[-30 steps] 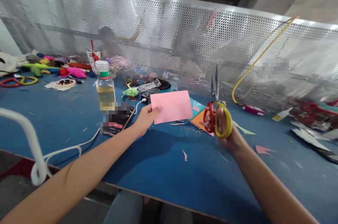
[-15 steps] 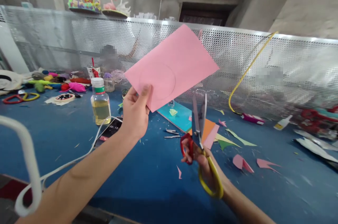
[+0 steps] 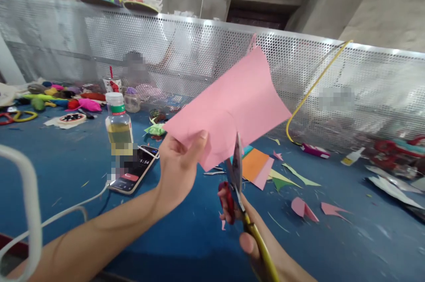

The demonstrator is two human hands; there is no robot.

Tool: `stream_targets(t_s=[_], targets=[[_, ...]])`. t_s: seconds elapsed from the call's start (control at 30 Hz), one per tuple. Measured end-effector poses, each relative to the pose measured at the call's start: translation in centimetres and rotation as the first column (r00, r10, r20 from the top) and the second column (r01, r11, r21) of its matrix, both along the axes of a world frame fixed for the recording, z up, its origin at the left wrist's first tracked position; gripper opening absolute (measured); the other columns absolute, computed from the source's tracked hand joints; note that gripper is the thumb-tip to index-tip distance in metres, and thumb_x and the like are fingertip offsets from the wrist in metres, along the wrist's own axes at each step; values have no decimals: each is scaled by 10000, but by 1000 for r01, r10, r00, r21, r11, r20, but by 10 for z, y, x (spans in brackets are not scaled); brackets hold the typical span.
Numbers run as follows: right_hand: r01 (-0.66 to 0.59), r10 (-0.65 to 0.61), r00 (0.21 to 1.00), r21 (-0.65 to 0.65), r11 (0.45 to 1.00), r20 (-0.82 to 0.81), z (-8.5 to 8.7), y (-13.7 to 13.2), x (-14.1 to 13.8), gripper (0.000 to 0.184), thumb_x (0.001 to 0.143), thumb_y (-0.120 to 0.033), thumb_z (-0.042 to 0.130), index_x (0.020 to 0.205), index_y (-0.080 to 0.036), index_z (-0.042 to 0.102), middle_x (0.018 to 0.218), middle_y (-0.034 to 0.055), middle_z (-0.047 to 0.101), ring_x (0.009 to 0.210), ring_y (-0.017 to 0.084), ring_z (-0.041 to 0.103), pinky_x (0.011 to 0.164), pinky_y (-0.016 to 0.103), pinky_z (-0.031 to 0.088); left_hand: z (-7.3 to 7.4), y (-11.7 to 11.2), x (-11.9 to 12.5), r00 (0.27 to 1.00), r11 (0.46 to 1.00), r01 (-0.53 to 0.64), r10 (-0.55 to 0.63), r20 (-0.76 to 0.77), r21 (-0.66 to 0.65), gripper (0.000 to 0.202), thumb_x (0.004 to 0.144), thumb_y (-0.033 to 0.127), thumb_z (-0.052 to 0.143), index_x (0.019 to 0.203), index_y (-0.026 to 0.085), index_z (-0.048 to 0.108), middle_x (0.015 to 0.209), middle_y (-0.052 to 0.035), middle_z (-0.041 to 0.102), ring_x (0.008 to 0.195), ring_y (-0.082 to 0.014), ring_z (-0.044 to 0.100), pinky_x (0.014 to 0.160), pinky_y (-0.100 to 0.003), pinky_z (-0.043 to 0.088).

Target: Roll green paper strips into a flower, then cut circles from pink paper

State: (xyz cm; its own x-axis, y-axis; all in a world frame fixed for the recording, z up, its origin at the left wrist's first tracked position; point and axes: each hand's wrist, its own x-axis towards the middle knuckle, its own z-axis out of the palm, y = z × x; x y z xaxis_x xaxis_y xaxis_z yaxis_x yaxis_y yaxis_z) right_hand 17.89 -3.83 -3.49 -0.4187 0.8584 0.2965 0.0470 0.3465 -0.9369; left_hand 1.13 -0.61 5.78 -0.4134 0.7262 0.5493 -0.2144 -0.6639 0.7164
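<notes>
My left hand [image 3: 179, 167] pinches the lower left corner of a pink paper sheet [image 3: 235, 105] and holds it up in the air above the blue table [image 3: 66, 162]. A faint circle is drawn on the sheet. My right hand [image 3: 249, 233] grips red and yellow scissors [image 3: 237, 193] by the handles. The blades point up and meet the sheet's lower edge.
A phone [image 3: 133, 175] with a white cable lies left of my left hand, beside a bottle of yellow liquid [image 3: 117, 125]. Orange and pink paper pieces [image 3: 257, 167] and scraps [image 3: 302, 206] litter the table. A perforated metal screen [image 3: 332, 91] bounds the far side. Toys lie far left.
The pink sheet went from the table up into the air and now sits lower, bent. The scissors moved left and up until the blades reached the sheet's edge.
</notes>
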Motion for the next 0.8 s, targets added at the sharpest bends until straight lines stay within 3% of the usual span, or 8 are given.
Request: stream_targets(t_s=[0.13,0.33,0.5,0.6,0.8], targets=[[52,-57,995,-62,997,-84,-1,-2,-3,827,520,-863,520,1105,-279,545,899,35,498,711,182,453,717,354,471,-13,-3,2,995,999,-19,15,-102,-45,153,742,315,699,812,181,676,774,-14,691,705,-134,617,627,-230,525],[37,-50,993,-122,992,-103,9,-3,-4,768,528,-841,554,1043,-272,559,808,12,467,670,167,431,622,302,435,-23,-7,-3,985,980,49,-79,-154,-191,150,667,284,766,713,162,691,687,-12,649,647,-145,594,563,-250,528],[37,-58,989,-153,988,-133,4,-2,-5,756,531,-851,539,1017,-273,572,781,-1,443,606,138,367,531,267,384,-25,-7,-4,988,986,70,-89,-128,-151,224,610,207,803,804,150,707,829,-39,694,774,-176,629,670,-273,569],[64,-89,985,-165,984,-147,1,-1,-7,767,494,-862,547,978,-268,575,749,-14,415,577,125,333,494,254,349,-24,-8,-4,987,985,87,-105,-123,-146,224,613,185,799,813,146,708,812,-41,694,777,-174,630,664,-265,571],[70,-79,995,-143,987,-61,14,-4,-8,745,519,-893,469,924,-276,566,695,1,450,568,164,375,516,302,367,-24,-10,-1,987,986,106,-120,-111,-128,222,645,195,779,844,145,694,786,-34,687,729,-172,644,651,-284,582]])
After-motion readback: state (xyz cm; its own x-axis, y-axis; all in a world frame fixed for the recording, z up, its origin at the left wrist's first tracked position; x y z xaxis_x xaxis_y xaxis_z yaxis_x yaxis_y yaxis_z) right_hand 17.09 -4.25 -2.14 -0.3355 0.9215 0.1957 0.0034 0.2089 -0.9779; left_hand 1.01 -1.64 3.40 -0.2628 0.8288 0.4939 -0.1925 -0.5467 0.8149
